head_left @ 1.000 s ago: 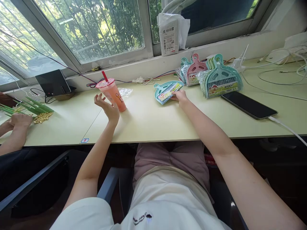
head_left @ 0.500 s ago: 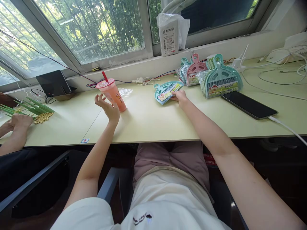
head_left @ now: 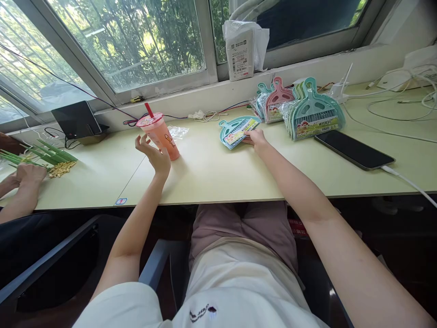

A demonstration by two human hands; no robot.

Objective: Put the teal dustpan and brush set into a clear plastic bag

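Note:
My right hand [head_left: 254,136] grips the near right edge of a teal mini dustpan and brush set [head_left: 235,130], which carries a printed label and rests on or just over the table. With fingers curved and apart, my left hand [head_left: 155,155] is raised in front of a lidded cup of pink drink [head_left: 160,132] with a red straw. Whether that hand touches the cup I cannot tell; it holds nothing visible. Right of the held set stand more wrapped dustpan sets, a pink one [head_left: 279,100] and a teal stack [head_left: 314,111].
A phone [head_left: 355,149] on a white cable lies at the right. Clear plastic wrap [head_left: 178,132] sits behind the cup. At far left another person's hands [head_left: 30,175] are near green strips [head_left: 51,152] and small tan pieces [head_left: 62,169]. A tablet [head_left: 75,119] leans by the window.

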